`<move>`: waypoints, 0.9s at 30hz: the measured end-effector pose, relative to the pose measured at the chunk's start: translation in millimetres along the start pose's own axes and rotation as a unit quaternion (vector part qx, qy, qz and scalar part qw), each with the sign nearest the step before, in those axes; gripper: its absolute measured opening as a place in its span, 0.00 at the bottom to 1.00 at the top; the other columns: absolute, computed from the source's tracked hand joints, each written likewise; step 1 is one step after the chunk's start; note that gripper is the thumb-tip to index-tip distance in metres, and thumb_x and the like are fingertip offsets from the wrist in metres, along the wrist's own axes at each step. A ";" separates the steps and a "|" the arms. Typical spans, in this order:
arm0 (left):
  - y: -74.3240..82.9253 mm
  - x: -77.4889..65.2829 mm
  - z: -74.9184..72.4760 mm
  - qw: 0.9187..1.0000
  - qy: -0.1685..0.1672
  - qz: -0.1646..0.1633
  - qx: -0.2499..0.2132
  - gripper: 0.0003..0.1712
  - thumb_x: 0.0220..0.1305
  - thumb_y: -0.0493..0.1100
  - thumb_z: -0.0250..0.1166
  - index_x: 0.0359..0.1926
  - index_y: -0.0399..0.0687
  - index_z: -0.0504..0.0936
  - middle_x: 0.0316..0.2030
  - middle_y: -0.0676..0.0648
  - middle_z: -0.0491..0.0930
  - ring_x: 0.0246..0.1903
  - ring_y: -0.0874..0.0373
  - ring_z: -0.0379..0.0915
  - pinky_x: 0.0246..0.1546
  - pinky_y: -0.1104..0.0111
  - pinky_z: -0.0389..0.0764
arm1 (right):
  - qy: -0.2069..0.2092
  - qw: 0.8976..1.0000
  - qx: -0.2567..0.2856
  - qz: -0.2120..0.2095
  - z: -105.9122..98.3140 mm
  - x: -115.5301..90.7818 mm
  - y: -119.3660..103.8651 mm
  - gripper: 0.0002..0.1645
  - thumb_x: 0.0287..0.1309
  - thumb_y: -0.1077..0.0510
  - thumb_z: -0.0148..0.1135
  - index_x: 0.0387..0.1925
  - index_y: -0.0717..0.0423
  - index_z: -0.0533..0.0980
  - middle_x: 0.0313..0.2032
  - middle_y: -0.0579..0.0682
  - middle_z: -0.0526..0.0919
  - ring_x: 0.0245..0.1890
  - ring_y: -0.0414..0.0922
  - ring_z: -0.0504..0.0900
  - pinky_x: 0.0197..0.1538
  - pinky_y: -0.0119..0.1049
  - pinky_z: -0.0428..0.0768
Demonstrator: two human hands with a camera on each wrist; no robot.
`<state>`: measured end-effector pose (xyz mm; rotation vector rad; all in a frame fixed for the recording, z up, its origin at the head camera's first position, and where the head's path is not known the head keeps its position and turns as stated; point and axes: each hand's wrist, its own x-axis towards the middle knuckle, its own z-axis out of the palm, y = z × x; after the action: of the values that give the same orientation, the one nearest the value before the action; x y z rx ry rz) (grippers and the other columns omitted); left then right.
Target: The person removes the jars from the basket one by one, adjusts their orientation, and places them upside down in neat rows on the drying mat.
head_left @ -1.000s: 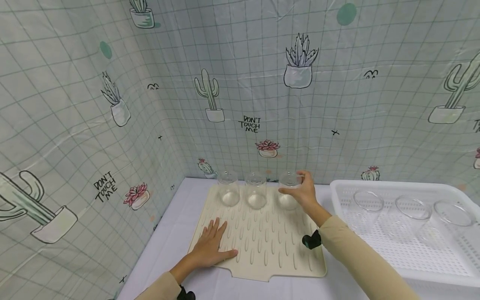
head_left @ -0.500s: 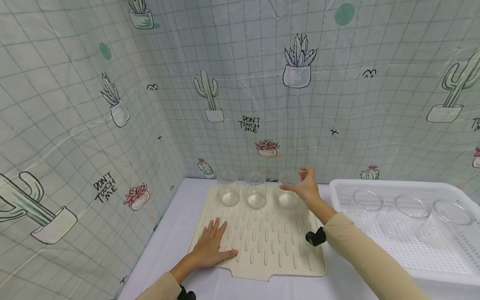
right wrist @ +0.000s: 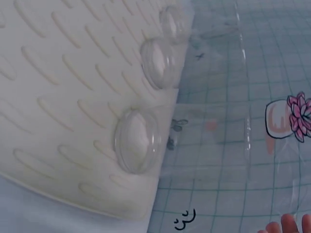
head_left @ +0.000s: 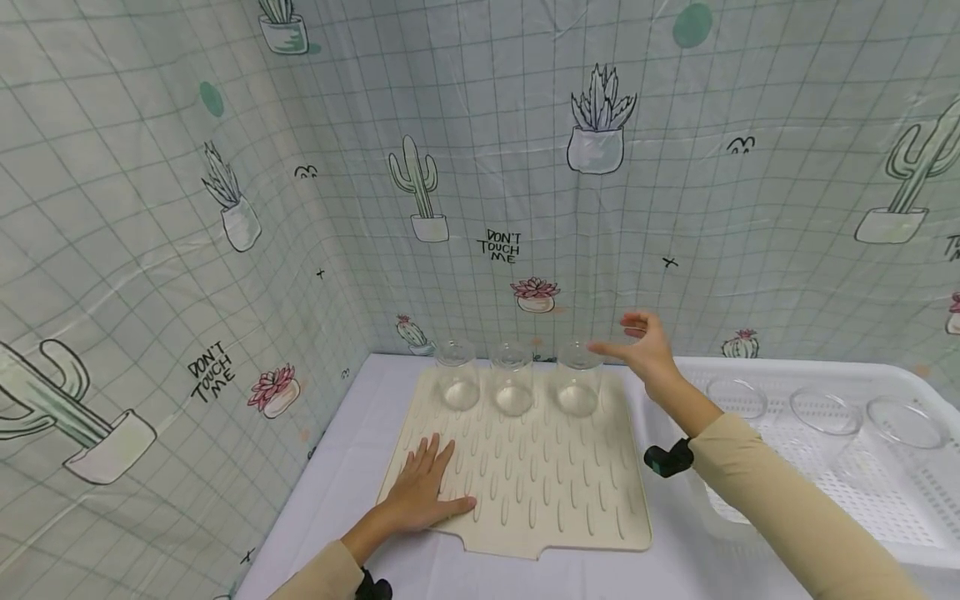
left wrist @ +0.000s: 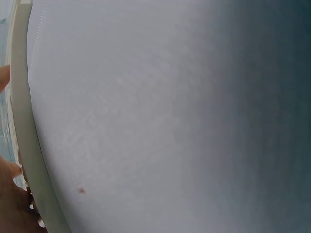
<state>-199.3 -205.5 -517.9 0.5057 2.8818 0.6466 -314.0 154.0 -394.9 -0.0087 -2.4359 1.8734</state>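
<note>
Three clear glasses stand upright in a row along the far end of a cream ridged drying mat (head_left: 540, 467): a left glass (head_left: 459, 385), a middle glass (head_left: 513, 387) and a right glass (head_left: 578, 385). My right hand (head_left: 651, 354) is beside the right glass, thumb and fingers apart with nothing between them. In the head view the thumb tip overlaps that glass's rim; the right wrist view shows the glass (right wrist: 138, 141) with my fingertips (right wrist: 289, 224) away from it. My left hand (head_left: 420, 492) rests flat, fingers spread, on the mat's near left part.
To the right, a white perforated plastic basket (head_left: 847, 533) holds three more clear glasses, including a rear-right glass (head_left: 907, 423). My right forearm crosses over its left side. A white cloth (head_left: 337, 433) covers the table. A cactus-printed grid curtain (head_left: 480, 183) hangs close behind the mat.
My right hand has let go of the right glass and moved up and to the right, towards the basket. That glass stays standing on the mat. The left hand has not moved.
</note>
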 end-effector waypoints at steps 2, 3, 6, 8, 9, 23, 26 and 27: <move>-0.5 0.8 0.1 1.000 0.000 -0.004 0.007 0.58 0.52 0.76 0.51 0.72 0.45 0.44 0.70 0.38 0.34 0.68 0.43 0.26 0.65 0.49 0.33 | -0.004 1.000 0.002 -0.006 -8.1 -1.1 -3.6 0.58 0.37 0.46 0.76 0.64 0.61 0.53 0.62 0.59 0.58 0.63 0.57 0.55 0.59 0.53 0.62; -0.7 1.0 0.1 1.000 0.001 -0.005 0.008 0.58 0.52 0.76 0.50 0.72 0.45 0.44 0.70 0.38 0.34 0.68 0.43 0.26 0.65 0.49 0.33 | -0.005 1.000 0.000 -0.009 -11.8 -2.0 -5.6 0.58 0.37 0.45 0.76 0.64 0.61 0.53 0.62 0.59 0.59 0.63 0.57 0.56 0.59 0.53 0.63; -1.5 1.9 0.4 1.000 0.002 -0.005 0.006 0.58 0.52 0.76 0.51 0.72 0.45 0.44 0.70 0.38 0.34 0.68 0.44 0.26 0.65 0.49 0.34 | -0.008 1.000 -0.008 -0.020 -22.0 -5.0 -10.7 0.57 0.38 0.45 0.75 0.63 0.62 0.54 0.61 0.59 0.60 0.62 0.56 0.57 0.59 0.52 0.63; -1.9 2.4 0.8 1.000 0.003 -0.006 0.005 0.58 0.52 0.76 0.51 0.72 0.45 0.44 0.70 0.38 0.34 0.68 0.44 0.26 0.65 0.49 0.34 | -0.011 0.999 -0.014 -0.028 -28.3 -7.7 -13.6 0.56 0.39 0.45 0.74 0.63 0.62 0.54 0.61 0.59 0.60 0.62 0.55 0.58 0.58 0.51 0.64; -2.1 2.4 1.1 1.000 0.003 -0.005 0.006 0.58 0.52 0.75 0.52 0.71 0.45 0.45 0.70 0.38 0.35 0.68 0.43 0.26 0.65 0.49 0.34 | -0.014 0.999 -0.016 -0.034 -31.6 -8.7 -14.4 0.56 0.40 0.45 0.74 0.63 0.62 0.54 0.60 0.59 0.60 0.61 0.55 0.58 0.58 0.51 0.63; -1.1 1.7 1.5 1.000 0.000 -0.006 0.001 0.57 0.52 0.74 0.53 0.71 0.44 0.46 0.70 0.38 0.35 0.68 0.43 0.26 0.65 0.49 0.34 | -0.023 0.993 -0.070 -0.091 -89.1 -26.5 -16.4 0.37 0.48 0.50 0.69 0.57 0.52 0.61 0.53 0.48 0.67 0.53 0.47 0.65 0.52 0.35 0.67; 0.1 0.7 0.3 1.000 -0.001 -0.004 0.001 0.57 0.53 0.73 0.54 0.71 0.44 0.46 0.70 0.37 0.35 0.68 0.42 0.27 0.64 0.48 0.35 | -0.021 0.992 -0.086 -0.090 -102.4 -30.2 -15.7 0.35 0.50 0.50 0.68 0.57 0.48 0.62 0.53 0.45 0.67 0.52 0.44 0.65 0.46 0.27 0.68; 0.7 0.4 -0.3 1.000 -0.001 -0.003 -0.001 0.56 0.53 0.72 0.54 0.71 0.43 0.46 0.70 0.37 0.35 0.68 0.42 0.27 0.64 0.48 0.35 | -0.022 0.992 -0.090 -0.090 -107.0 -31.6 -15.5 0.34 0.50 0.50 0.68 0.57 0.46 0.62 0.53 0.45 0.67 0.51 0.43 0.65 0.45 0.25 0.69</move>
<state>-199.5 -204.9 -517.4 0.4965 2.8794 0.6485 -275.8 251.8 -354.3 0.2375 -2.5291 1.5934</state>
